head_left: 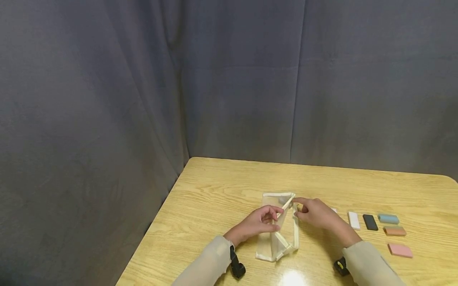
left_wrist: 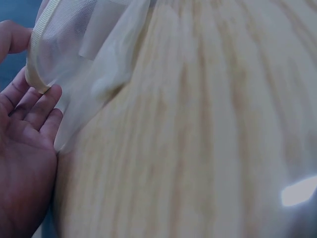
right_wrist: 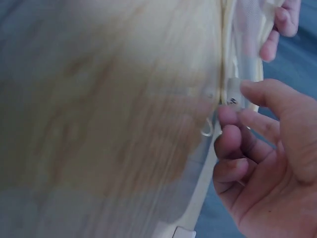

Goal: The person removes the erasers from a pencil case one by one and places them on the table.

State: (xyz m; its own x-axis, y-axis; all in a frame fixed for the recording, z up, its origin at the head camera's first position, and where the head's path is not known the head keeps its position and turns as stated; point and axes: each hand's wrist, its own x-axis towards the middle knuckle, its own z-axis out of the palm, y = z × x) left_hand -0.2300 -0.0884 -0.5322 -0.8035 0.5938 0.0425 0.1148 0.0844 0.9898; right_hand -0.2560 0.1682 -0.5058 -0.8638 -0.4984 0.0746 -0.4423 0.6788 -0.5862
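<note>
A see-through mesh pouch [head_left: 264,242] with cream edging lies on the table, its mouth spread apart. My left hand [head_left: 258,221] pinches one edge of that mouth between thumb and fingers. In the left wrist view the curved cream rim [left_wrist: 32,69] passes between the thumb and fingertips. My right hand [head_left: 318,214] grips the pouch near its far right corner. In the right wrist view, a small pale piece with dark marks [right_wrist: 234,94] shows between the thumb and fingertips; whether it is a tag or a separate thing, I cannot tell.
To the right of my right hand lie several small blocks: a white block [head_left: 354,220], a black block [head_left: 370,222], a blue block [head_left: 388,218], an orange block [head_left: 394,230] and a pink block [head_left: 400,250]. A grey curtain [head_left: 243,99] hangs behind the wooden table [head_left: 200,198].
</note>
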